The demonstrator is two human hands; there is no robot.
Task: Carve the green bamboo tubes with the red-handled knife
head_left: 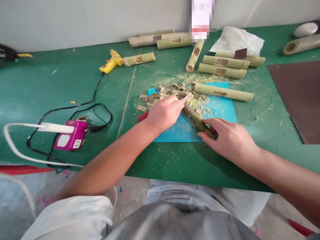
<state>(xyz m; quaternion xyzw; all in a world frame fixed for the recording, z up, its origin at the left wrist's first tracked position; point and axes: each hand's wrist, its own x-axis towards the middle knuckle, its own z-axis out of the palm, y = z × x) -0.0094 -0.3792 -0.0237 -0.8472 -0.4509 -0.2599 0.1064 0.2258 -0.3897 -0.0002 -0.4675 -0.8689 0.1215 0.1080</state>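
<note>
A dark green bamboo tube [193, 115] slants across the blue sheet [172, 132]. My right hand [231, 136] is wrapped round its near end, thumb and fingers on either side. At the tube's far end, my left hand [165, 111] is closed with its fingertips pressed on it; its palm side is hidden. Bamboo chips [175, 89] and sawdust lie heaped just beyond my left hand. Part of a red object [143, 116] shows beside my left wrist, mostly covered. A paler bamboo tube [235, 94] with a cut slot rests on the sheet's right side.
Several slotted bamboo tubes [222, 70] lie farther back on the green table [147, 163]. At left are a yellow glue gun [112, 62] and a purple power adapter [81, 133] with trailing cords. A brown sheet [297, 100] and crumpled white paper [235, 40] are at right.
</note>
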